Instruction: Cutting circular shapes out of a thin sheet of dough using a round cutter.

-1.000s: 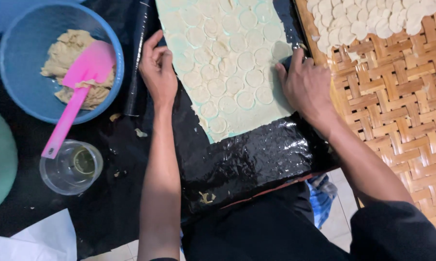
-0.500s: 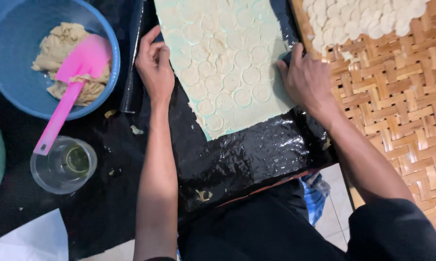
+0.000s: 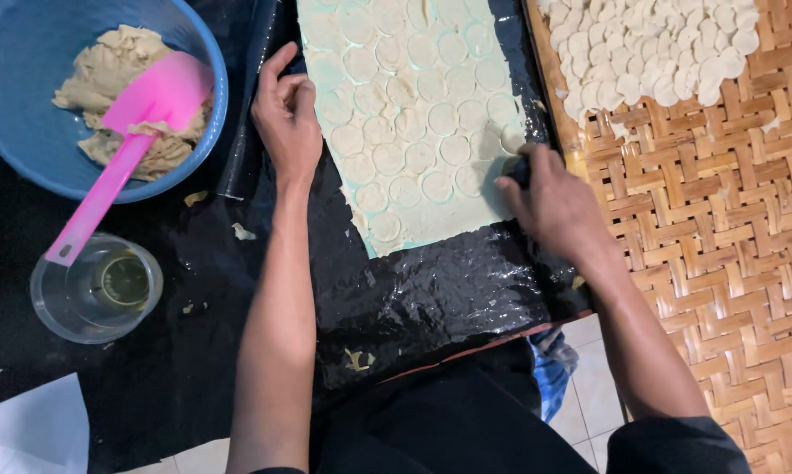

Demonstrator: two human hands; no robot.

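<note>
**Both hands on the dough sheet**

A pale dough sheet (image 3: 414,123) lies flat on black plastic film (image 3: 431,290) that covers the counter. The sheet runs from the far edge of the view toward the person, and its surface is pressed all over with round outlines, set close in rows.

The left hand (image 3: 286,118) rests at the sheet's left edge, partly on the film. Its fingers (image 3: 277,66) are curled loosely and close together, tips touching the dough's margin; they grip nothing.

The right hand (image 3: 550,202) sits at the sheet's near right corner, knuckles up. Its fingers (image 3: 512,189) are bunched tight around a small dark object (image 3: 521,168), pressed against the dough; what that object is cannot be told.

To the left, a blue bowl (image 3: 10,105) holds a lump of beige dough (image 3: 106,79) with a pink spatula (image 3: 124,149) lying in it, the handle hanging over the near rim. Just near of the bowl stands a clear cup (image 3: 97,290) with a little yellowish liquid. A white sheet of paper (image 3: 32,430) shows at the near left corner.

To the right lies a woven bamboo tray (image 3: 721,263). At its far end sits a heap of small round dough discs (image 3: 651,48). Scraps of dough dot the film near the person.
</note>
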